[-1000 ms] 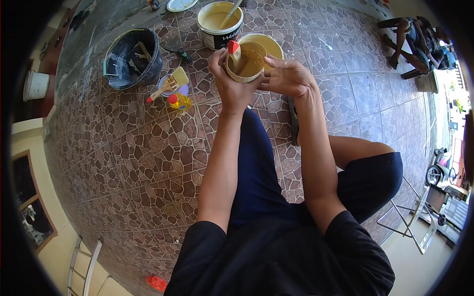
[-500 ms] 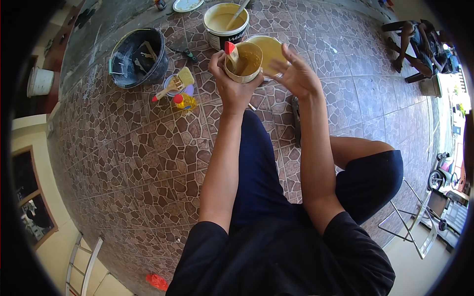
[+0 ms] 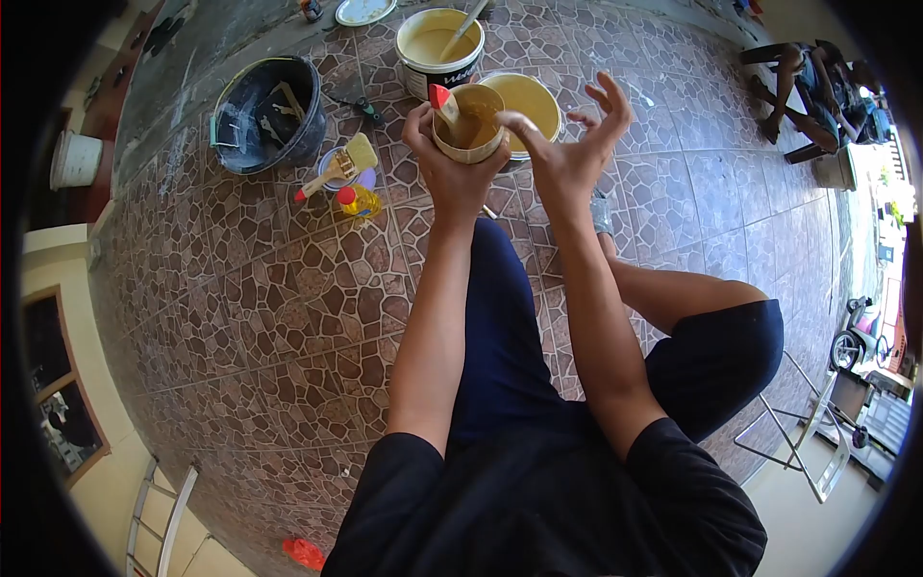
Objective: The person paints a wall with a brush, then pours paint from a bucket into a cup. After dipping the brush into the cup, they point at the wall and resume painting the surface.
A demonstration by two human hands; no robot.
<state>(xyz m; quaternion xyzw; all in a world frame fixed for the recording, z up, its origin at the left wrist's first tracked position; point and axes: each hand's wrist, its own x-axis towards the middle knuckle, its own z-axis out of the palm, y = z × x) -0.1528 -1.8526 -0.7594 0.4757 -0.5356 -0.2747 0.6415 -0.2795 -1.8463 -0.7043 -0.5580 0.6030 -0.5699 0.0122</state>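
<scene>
My left hand (image 3: 455, 178) is wrapped round a small paint cup (image 3: 478, 144) with yellowish paint inside. A paintbrush (image 3: 445, 104) with a red-tipped handle leans in the cup, its bristles hidden inside. Beside the cup's right rim, my right hand (image 3: 575, 135) has its fingers spread, the thumb right at the rim, and holds nothing. Just behind the cup stands an open tub (image 3: 538, 101) of yellow paint, partly covered by the cup and my right hand. A larger paint bucket (image 3: 423, 82) with a stick (image 3: 464, 29) in it stands farther back.
To the left are a black bucket (image 3: 312, 135) with tools, a wide brush (image 3: 336, 170) across a small container, and a red-capped yellow bottle (image 3: 359, 202). A white lid (image 3: 365, 12) lies at the back. Another person (image 3: 817, 101) sits far right, near a metal stand (image 3: 817, 442).
My right hand has moved and turned, bringing its thumb to the cup's rim with the fingers raised. The cup in my left hand has shifted very slightly. My right foot now shows more.
</scene>
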